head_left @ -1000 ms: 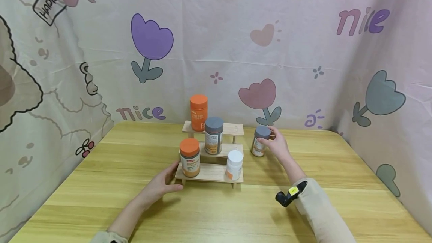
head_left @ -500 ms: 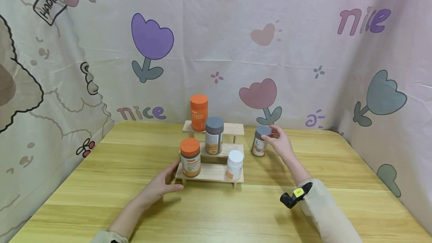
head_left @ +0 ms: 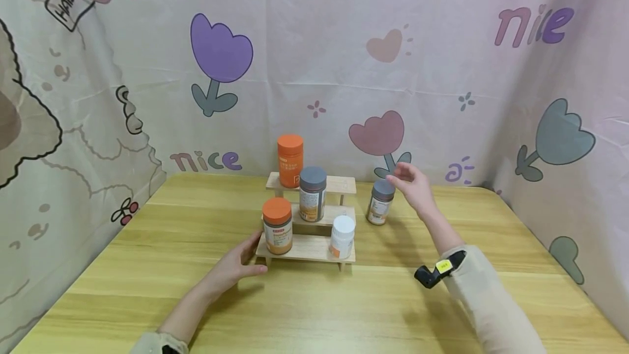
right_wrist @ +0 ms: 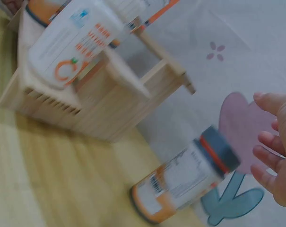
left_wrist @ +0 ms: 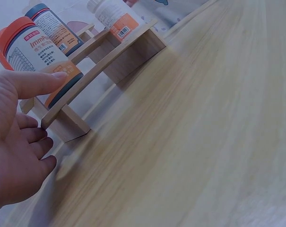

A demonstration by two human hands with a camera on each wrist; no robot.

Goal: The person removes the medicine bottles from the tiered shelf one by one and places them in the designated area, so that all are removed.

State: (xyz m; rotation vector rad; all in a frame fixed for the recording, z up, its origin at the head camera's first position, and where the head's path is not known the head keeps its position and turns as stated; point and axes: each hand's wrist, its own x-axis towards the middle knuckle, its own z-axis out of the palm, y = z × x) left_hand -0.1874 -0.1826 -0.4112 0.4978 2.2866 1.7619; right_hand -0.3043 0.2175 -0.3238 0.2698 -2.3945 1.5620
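Just right of a three-tier wooden display rack [head_left: 312, 248], a grey-capped supplement bottle [head_left: 380, 206] stands upright on the table. My right hand [head_left: 415, 187] hovers by its cap with fingers spread; the right wrist view shows a gap between hand and bottle [right_wrist: 180, 179]. At the rack's left end lies my left hand [head_left: 236, 266], its thumb extended in front and its fingers beside the end. In the left wrist view the thumb overlaps an orange-capped bottle [left_wrist: 39, 47]; whether the fingers touch the rack is hard to tell.
On the bottom tier a white bottle [head_left: 342, 239] stands right of the orange-capped one. The middle tier holds another grey-capped bottle [head_left: 312, 201], the top tier an orange bottle [head_left: 291, 164]. A printed cloth [head_left: 314, 59] hangs behind the wooden table [head_left: 314, 310].
My right hand has let go of the grey-capped bottle and moved up and right, away from it. The bottle stays standing on the table. My left hand holds its place.
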